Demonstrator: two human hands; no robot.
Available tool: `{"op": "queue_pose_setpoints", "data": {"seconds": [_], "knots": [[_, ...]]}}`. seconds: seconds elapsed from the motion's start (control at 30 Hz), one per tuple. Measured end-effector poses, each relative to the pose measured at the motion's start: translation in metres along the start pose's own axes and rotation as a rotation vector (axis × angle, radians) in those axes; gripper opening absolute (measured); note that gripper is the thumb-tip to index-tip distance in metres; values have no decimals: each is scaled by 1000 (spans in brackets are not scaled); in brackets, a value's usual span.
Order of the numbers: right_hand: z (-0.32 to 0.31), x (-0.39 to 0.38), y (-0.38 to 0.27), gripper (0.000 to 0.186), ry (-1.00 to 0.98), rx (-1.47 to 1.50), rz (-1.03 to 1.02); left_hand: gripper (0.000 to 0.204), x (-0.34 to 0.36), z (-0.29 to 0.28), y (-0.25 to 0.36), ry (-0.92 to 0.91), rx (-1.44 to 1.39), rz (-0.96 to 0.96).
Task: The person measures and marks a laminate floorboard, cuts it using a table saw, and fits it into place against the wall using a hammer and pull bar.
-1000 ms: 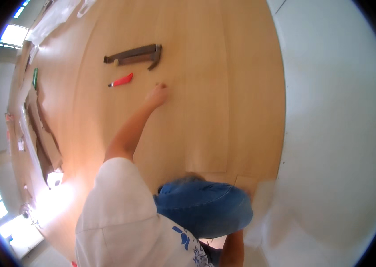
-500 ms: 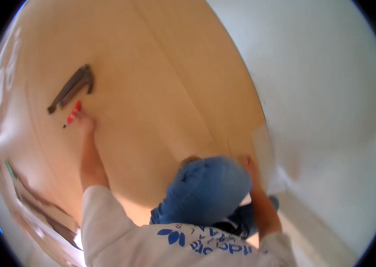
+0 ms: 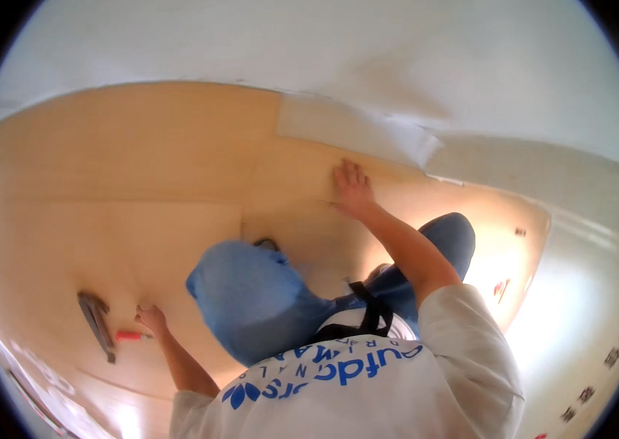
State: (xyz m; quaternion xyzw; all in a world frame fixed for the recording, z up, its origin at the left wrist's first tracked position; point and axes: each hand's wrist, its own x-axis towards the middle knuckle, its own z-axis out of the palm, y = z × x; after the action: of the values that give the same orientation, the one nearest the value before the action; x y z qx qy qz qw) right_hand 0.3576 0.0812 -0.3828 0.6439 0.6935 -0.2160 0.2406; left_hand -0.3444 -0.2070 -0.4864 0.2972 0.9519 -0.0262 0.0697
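Observation:
My right hand (image 3: pixel 353 189) lies flat on the light wood-coloured flooring (image 3: pixel 177 146), fingers spread, near its edge with a grey strip. My left hand (image 3: pixel 150 318) rests on the flooring at the lower left, its fingers curled in with nothing visible in them. Just beside it lies a slim red tool (image 3: pixel 131 336) with a thin dark tip, seemingly apart from the fingers; its exact kind is unclear. A little farther left is a long dark grey tool (image 3: pixel 95 322) with a hooked arm at one end.
A pale wall (image 3: pixel 324 44) runs along the far side, with a bare grey strip (image 3: pixel 353 128) before it. My jeans-clad knee (image 3: pixel 251 300) presses between my hands. Small red and dark items (image 3: pixel 501 289) lie on the flooring to the right.
My view has turned, so the wall now lies ahead. My left hand has come away from the red tool. My right hand has moved out from beside my knee and lies flat.

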Motion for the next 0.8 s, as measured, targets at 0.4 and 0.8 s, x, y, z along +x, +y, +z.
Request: {"op": "queue_pose_setpoints", "data": {"seconds": [0.4, 0.8], "knots": [[64, 60, -115, 97, 267, 97, -207, 39, 73, 75, 393, -606, -540, 979], [-10, 87, -96, 98, 272, -22, -152, 38, 73, 10, 484, -788, -797, 762]]}}
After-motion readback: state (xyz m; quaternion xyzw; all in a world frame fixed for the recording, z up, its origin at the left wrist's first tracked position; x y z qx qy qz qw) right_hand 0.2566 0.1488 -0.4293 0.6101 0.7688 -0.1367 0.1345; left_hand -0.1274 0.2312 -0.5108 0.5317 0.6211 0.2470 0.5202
